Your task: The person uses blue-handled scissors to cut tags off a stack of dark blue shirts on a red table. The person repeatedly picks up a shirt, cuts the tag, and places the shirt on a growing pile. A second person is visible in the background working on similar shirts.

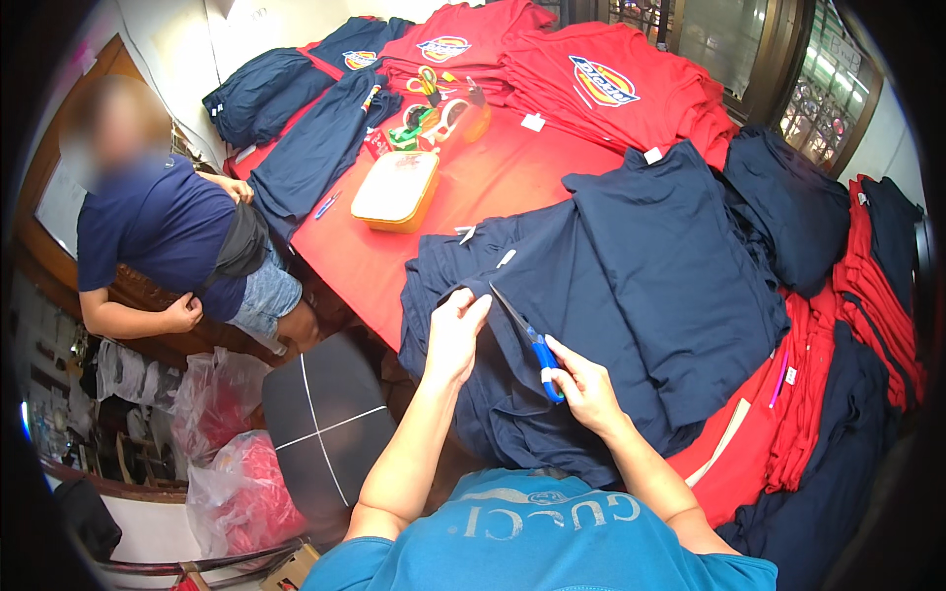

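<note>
My right hand [589, 391] is closed round the blue handles of a pair of scissors [543, 357]. Their blades point up and away from me, over dark navy fabric. Just left of the blade tips, my left hand [456, 333] pinches the edge of a navy shirt [527, 276]. A small white tag [506, 258] shows on the cloth beyond my fingers. More navy shirts [655, 256] lie piled to the right of the scissors, spread over the near part of the table.
A red-covered table [345, 271] carries a yellow box with a white lid [396, 187], tape rolls [448, 118] and stacks of red shirts [611, 84]. Another person [163, 236] stands at the left. Below lie a black bundle tied with white string [325, 419] and plastic bags [241, 492].
</note>
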